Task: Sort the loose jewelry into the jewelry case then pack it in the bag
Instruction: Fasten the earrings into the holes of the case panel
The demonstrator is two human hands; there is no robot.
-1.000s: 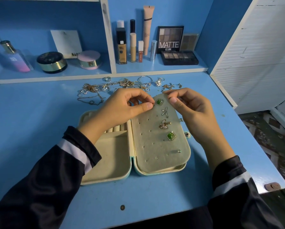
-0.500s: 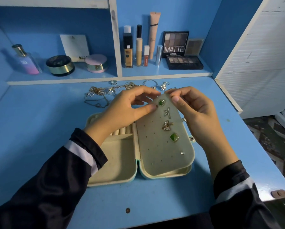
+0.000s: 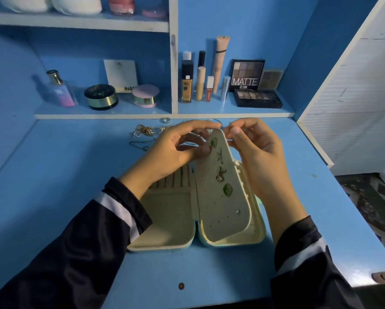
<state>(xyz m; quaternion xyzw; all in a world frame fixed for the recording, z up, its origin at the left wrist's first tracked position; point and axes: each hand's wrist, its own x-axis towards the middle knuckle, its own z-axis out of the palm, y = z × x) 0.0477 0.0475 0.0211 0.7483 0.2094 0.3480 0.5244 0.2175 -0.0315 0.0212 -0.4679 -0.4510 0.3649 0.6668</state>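
Observation:
A cream jewelry case (image 3: 164,246) lies open on the blue desk. Its earring panel (image 3: 218,208) is tilted up over the right half and carries a green stud (image 3: 214,142), a starfish earring (image 3: 220,155), a butterfly earring (image 3: 220,173) and a second green stud (image 3: 227,189). My left hand (image 3: 171,150) pinches the panel's top, thumb on the front beside the upper green stud. My right hand (image 3: 258,148) pinches the panel's top right edge, fingers curled behind it. Loose jewelry (image 3: 144,131) lies in a tangle behind my hands, partly hidden. No bag is in view.
A low shelf behind the desk holds a perfume bottle (image 3: 61,90), round compacts (image 3: 101,97), makeup tubes (image 3: 200,83) and an eyeshadow palette (image 3: 256,98). A white panel (image 3: 354,90) bounds the right. The desk edge (image 3: 365,253) drops off at the right.
The earring panel has swung up from nearly flat to a steep tilt, both hands staying at its top. The view has tipped upward, showing more shelf.

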